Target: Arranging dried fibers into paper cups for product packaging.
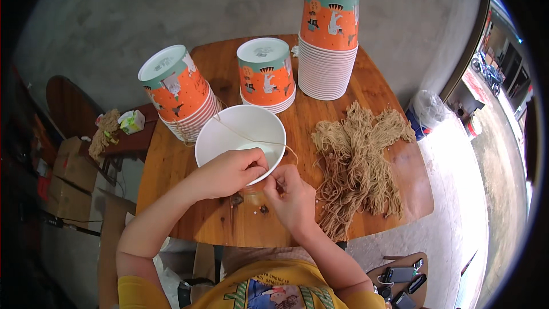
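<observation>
A white paper bucket [237, 129] stands tilted toward me at the table's near side, its open mouth up. A thin tan cord [247, 135] crosses its mouth, passes over the right rim and loops down by my right hand. My left hand [237, 169] reaches over the rim with fingers curled against the inside of the near wall; what they hold is hidden. Just outside that rim, my right hand [291, 194] is closed in a pinch on the cord, close to the bucket's wall. To the right lies a large bundle of tan cords [360, 166].
Upside-down orange-and-green paper buckets stand in a left stack [177, 91], a short middle stack [266, 77] and a tall right stack [329, 40] on the wooden table [394, 103]. A side bench [134, 137] holds more cord and a tissue pack. Phones [403, 274] lie on a stool lower right.
</observation>
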Available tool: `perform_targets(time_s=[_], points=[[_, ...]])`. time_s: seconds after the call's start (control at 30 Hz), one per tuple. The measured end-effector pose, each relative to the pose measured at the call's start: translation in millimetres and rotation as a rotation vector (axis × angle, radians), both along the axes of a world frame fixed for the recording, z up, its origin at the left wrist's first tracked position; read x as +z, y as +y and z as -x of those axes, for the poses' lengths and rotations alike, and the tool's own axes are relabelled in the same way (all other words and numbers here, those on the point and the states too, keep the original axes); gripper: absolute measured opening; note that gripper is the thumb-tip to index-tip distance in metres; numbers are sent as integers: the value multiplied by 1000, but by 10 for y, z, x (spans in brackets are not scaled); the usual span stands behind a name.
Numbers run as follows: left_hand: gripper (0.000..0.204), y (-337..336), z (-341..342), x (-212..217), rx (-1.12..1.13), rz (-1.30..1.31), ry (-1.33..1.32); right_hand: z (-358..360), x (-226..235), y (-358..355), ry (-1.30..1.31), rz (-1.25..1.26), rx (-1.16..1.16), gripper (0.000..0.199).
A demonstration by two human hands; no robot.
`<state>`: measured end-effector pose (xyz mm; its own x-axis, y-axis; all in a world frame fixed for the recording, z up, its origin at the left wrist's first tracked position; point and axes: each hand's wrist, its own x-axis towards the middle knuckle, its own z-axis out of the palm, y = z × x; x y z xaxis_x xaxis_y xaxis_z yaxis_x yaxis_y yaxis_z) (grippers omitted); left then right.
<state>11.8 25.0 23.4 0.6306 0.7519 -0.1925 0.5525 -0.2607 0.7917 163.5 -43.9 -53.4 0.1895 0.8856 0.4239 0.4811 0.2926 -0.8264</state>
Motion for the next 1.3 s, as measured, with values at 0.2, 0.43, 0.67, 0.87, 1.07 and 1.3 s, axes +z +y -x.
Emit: perform_targets(time_s=[0.2,0.43,0.67,0.87,1.07,1.3], points=[[7,-39,-17,12,-11,-486,24,-246,-18,12,144,12,110,14],[4,-22,-76,29,-45,-595,-149,-297,242,168,196,160,253,16],[29,-25,-28,8,51,27,-351,-291,288,233,719,336,421,10],[38,68,-122,-8,75,380,-361,-339,283,253,736,378,443,8],[20,142,-155,-94,92,538,-421,-453,263,283,655,364,519,11],[14,181,-168,-116,141,503,-439,-729,395,212,408,339,492,20]])
